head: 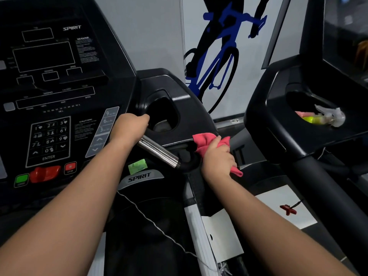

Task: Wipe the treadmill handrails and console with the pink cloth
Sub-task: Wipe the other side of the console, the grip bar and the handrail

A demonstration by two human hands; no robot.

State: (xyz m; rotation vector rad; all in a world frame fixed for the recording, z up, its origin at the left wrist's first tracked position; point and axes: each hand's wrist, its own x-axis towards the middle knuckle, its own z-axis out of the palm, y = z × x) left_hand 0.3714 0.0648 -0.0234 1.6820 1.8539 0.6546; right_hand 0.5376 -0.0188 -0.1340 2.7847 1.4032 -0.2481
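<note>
We see the left hand (pixel 129 128) wrapped around the upper end of the chrome pulse bar (pixel 159 152), its grip closed on the metal just beside the cup holder (pixel 161 112) of the treadmill console (pixel 59 86). The bar runs down and to the right from this hand and ends in a black elbow joint (pixel 187 164).

We see the right hand (pixel 218 158) holding the pink cloth (pixel 205 142), its grip closed on the fabric and pressing it against the black handrail (pixel 196 159) where the rail meets the console's right edge. Cloth shows above the knuckles and a corner hangs out below the palm. The two hands are near each other, with the chrome bar and elbow joint between them.

On the console face we note a numeric keypad (pixel 48 139), a red safety key (pixel 45 173), a green start button (pixel 22 179) and a red stop button (pixel 70 167). A thin cord (pixel 151 220) hangs down across the lower console.

To the right stands a second treadmill (pixel 278 116); a spray bottle (pixel 326 116) lies in its cup holder. A blue and black cyclist graphic (pixel 219 52) covers the wall behind.
</note>
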